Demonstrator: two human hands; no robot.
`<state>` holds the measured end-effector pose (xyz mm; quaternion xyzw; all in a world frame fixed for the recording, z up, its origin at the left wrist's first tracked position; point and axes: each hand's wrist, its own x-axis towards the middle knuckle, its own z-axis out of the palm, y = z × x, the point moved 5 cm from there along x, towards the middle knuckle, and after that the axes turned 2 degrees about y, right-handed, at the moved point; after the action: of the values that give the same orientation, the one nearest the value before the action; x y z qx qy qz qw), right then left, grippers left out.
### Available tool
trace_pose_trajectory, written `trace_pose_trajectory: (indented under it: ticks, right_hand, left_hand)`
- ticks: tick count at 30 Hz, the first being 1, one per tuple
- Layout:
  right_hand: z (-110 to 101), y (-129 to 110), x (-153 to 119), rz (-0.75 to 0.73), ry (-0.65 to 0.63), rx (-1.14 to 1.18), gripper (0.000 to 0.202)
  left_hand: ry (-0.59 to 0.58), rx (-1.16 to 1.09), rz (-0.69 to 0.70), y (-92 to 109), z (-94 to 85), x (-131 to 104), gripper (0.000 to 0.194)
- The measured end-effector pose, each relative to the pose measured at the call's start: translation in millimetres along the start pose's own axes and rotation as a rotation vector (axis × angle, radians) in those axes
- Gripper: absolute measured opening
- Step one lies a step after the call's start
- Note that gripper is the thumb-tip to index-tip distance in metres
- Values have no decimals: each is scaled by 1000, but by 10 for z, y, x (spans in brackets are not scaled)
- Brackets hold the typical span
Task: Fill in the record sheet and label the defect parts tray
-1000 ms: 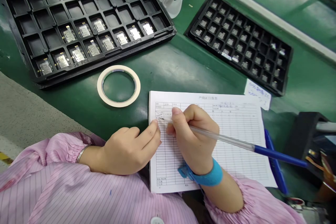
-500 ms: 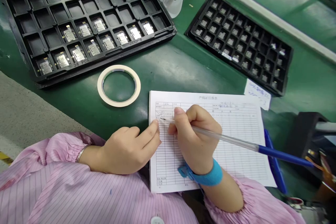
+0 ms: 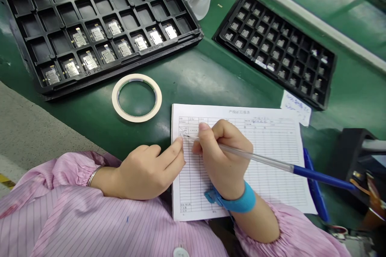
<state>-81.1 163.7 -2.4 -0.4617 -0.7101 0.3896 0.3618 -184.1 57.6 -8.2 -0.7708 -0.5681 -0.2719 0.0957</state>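
Between the thumb and fingers of my right hand is a pen with a clear barrel and a blue end. Its tip touches the upper left of a printed form, beside a column of table cells. My left hand rests on the form's left edge, holding nothing. Its index and middle fingers stretch toward the pen tip, while the other fingers are curled under and partly hidden. The form lies on top of a stack of paper on the green table. A blue band circles my right wrist.
A large black tray with several metal parts stands at upper left. A roll of tape lies below it. At upper right sits a smaller black tray of small parts, near a handwritten note. A blue object lies beside the form.
My right hand and the pen have shifted very slightly left, the tip staying on the form. My left hand stays in place.
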Motion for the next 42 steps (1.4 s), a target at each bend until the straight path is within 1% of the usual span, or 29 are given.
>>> trace_pose_trajectory:
  ticks: [14,20,25,42]
  right_hand:
    - [5,-2,1,-3,-14,4,40]
    - [-11,-1,-8,21,29,4,39]
    - [-13,17,-11,28,20,-7,39]
    - [4,20,5,23,-11,15,39]
  left_hand:
    - [12,-4,-10,-15,-16,12,23]
    - [8,-10,-7,-11,-8,21,22]
    - [-11,3,-3,-17,-2,7,21]
    - [-6,5,-2,-20,0,-2,22]
